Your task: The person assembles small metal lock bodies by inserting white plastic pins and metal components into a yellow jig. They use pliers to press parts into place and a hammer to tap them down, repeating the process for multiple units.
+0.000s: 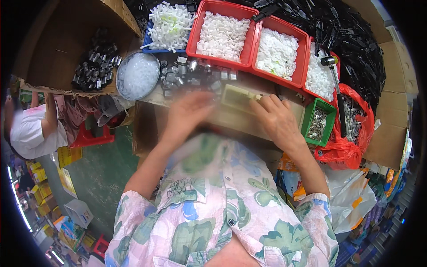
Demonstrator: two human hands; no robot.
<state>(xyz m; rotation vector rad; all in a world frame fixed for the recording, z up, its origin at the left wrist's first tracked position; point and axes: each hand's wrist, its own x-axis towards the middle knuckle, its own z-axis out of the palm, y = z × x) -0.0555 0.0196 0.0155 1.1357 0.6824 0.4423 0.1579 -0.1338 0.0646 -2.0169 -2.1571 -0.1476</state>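
In the middle of the work table lies a cream, box-like block (234, 100). My right hand (276, 119) is at its right end, fingers bent and pressed together. A small pale tip shows at those fingertips; what it belongs to is hidden. My left hand (190, 109) is smeared by motion just left of the block, so its fingers cannot be read. Beyond it, several short metallic and dark cylinder-like parts (194, 66) lie loose on the table. A green tray (332, 108) of small metal pieces stands right of my right hand.
Red trays (251, 65) of white plastic parts line the back, beside a blue tray (147, 40). At left are a round bowl (138, 75) of clear pieces and a cardboard box (49, 49). A hammer-like tool (336, 84) and a red bag (340, 155) are at right. Another person (38, 127) is at far left.
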